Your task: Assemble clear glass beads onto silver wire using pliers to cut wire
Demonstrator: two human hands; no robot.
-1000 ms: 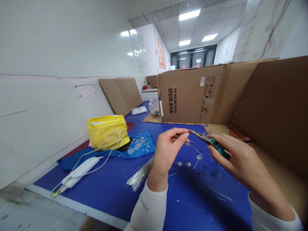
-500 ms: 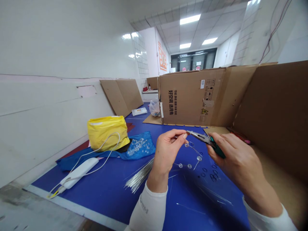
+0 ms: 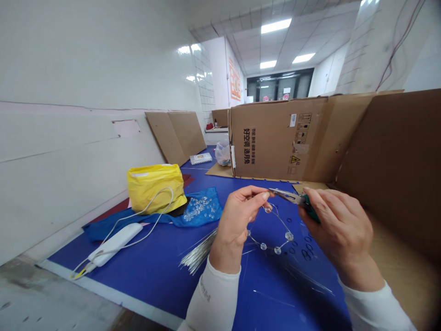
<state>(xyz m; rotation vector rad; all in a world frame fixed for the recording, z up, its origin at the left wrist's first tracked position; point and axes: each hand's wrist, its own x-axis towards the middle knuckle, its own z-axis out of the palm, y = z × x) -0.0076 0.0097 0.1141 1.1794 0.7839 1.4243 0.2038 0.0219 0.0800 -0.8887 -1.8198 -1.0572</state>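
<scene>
Between thumb and forefinger, my left hand (image 3: 241, 214) pinches a beaded wire (image 3: 285, 225) strung with several clear round beads (image 3: 289, 236). The wire hangs in a loose loop below my fingers. My right hand (image 3: 339, 225) is wrapped round the green handles of needle-nose pliers (image 3: 288, 196). The pliers' tips point left and meet the work at my left fingertips; whether the jaws grip the wire is too small to tell. A bundle of thin silvery wires (image 3: 198, 253) lies beside my left forearm. Loose clear beads (image 3: 200, 208) are spread on a blue cloth (image 3: 214, 202).
A yellow bag (image 3: 156, 188) stands at the left behind a white power strip (image 3: 115, 243) with a looping cord. Cardboard boxes (image 3: 275, 138) wall off the back and right. Black rings are marked on the blue tabletop (image 3: 262, 294), where a few loose wires lie.
The beaded loop has swung downward and opened wider below my left hand. My right hand has tilted slightly, with the pliers still at my left fingertips. The camera view has shifted a little.
</scene>
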